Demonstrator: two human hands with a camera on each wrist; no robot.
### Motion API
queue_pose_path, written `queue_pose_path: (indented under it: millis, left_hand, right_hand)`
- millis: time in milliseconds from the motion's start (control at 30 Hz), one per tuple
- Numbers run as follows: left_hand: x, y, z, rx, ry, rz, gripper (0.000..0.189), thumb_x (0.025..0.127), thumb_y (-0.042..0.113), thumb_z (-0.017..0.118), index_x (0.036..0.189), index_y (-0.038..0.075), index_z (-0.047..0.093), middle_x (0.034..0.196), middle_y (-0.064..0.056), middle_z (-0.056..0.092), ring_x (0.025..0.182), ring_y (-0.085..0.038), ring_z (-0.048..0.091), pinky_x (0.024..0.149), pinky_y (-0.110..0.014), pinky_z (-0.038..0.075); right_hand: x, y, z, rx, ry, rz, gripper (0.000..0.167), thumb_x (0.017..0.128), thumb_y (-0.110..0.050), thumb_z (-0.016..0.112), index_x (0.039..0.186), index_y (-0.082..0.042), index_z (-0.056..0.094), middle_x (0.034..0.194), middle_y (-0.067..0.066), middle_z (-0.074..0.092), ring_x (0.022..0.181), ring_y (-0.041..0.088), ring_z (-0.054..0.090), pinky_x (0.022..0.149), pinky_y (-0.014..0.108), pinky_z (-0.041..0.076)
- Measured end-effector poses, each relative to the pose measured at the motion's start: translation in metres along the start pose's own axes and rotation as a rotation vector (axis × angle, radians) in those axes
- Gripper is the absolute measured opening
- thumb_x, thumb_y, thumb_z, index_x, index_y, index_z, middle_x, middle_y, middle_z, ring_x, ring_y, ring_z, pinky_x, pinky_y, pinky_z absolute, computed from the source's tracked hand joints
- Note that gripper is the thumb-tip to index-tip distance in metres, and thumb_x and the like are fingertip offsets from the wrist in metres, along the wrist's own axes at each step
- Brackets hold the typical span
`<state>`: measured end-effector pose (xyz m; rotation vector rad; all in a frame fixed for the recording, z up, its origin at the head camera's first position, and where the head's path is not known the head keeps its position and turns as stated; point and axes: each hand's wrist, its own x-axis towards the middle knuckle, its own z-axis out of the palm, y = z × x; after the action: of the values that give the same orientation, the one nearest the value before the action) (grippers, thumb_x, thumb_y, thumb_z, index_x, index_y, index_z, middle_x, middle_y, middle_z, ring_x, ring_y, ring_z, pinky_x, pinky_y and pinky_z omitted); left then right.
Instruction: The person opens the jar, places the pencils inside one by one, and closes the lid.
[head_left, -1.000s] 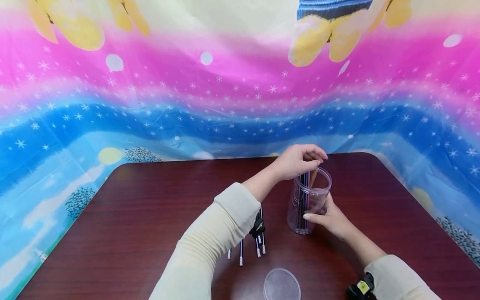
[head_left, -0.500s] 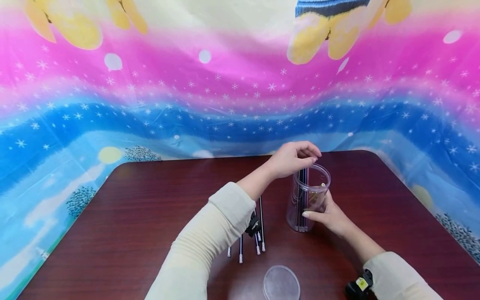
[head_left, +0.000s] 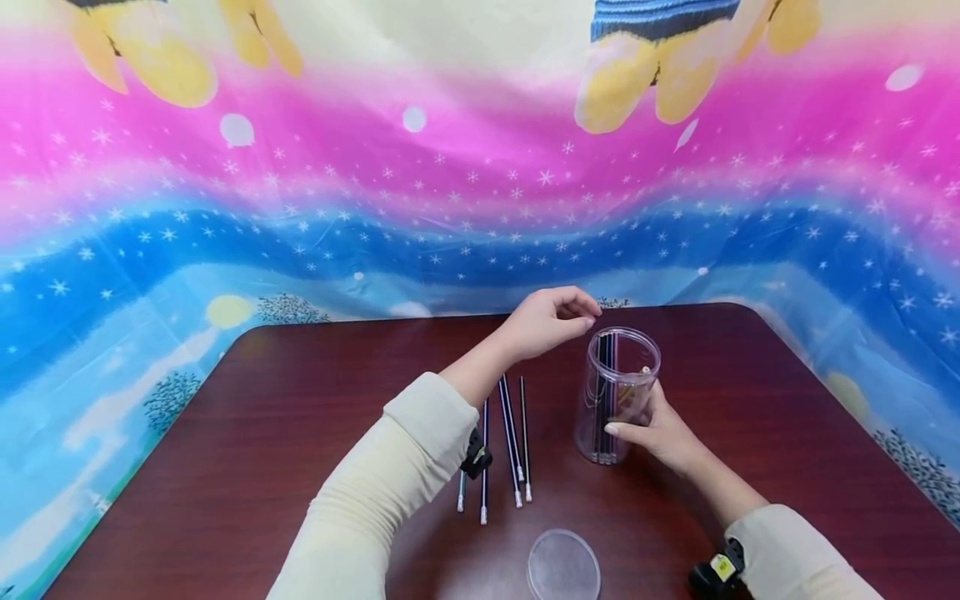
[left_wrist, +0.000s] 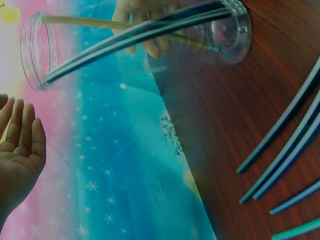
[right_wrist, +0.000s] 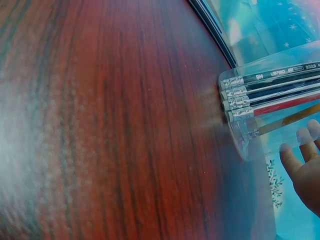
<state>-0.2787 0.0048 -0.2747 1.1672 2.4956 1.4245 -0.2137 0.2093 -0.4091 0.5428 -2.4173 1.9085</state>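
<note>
A clear plastic jar point(head_left: 588, 417) stands upright at the right of the table in the head view. Several pencils point(head_left: 604, 400) are inside it, eraser ends down; the right wrist view shows dark ones, a red one point(right_wrist: 285, 104) and a slanting yellow-brown one point(right_wrist: 290, 119). My right hand point(head_left: 660, 429) grips the jar from the right, thumb across the front, its other fingers mostly hidden behind. My left hand point(head_left: 551, 321) hovers left of the jar's rim, fingers loosely bent, holding nothing. Several more pencils point(head_left: 511, 429) lie on the table, partly covered by my left sleeve.
A round clear lid point(head_left: 564, 567) lies near the table's front. Behind the brown wooden table point(head_left: 337, 367) hangs a colourful patterned cloth point(head_left: 465, 183). A black wrist camera point(head_left: 716, 571) sits beside my right cuff.
My left hand has moved left, away from over the jar's opening. The yellow-brown pencil, upright near its fingers earlier, now leans inside the jar. My right hand keeps its hold.
</note>
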Motion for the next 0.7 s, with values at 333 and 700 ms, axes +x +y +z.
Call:
queue_pose_path:
  millis: [333,700]
  left_hand:
    - [-0.021,-0.018,-0.015,0.011,-0.004,-0.129,0.018,0.084,0.016,0.055,0.101,0.012,0.059,0.092,0.002,0.057,0.083,-0.011,0.051,0.070,-0.023,0.042]
    - [-0.057,-0.055,-0.020,0.029,0.034,-0.288,0.017,0.084,0.016,0.055,0.100,0.013,0.059,0.091,0.002,0.057,0.083,-0.012,0.051,0.069,-0.027,0.043]
  right_hand:
    - [0.001,-0.005,-0.001,-0.053,0.034,0.001,0.072,0.075,-0.002,0.064,0.126,-0.005,0.014,0.118,0.028,0.040,0.102,0.025,0.049,0.079,0.026,0.042]
    - [-0.003,-0.005,0.002,-0.053,0.035,0.018,0.072,0.075,-0.002,0.064,0.128,-0.004,0.015,0.119,0.027,0.039,0.106,0.039,0.043,0.081,0.037,0.041]
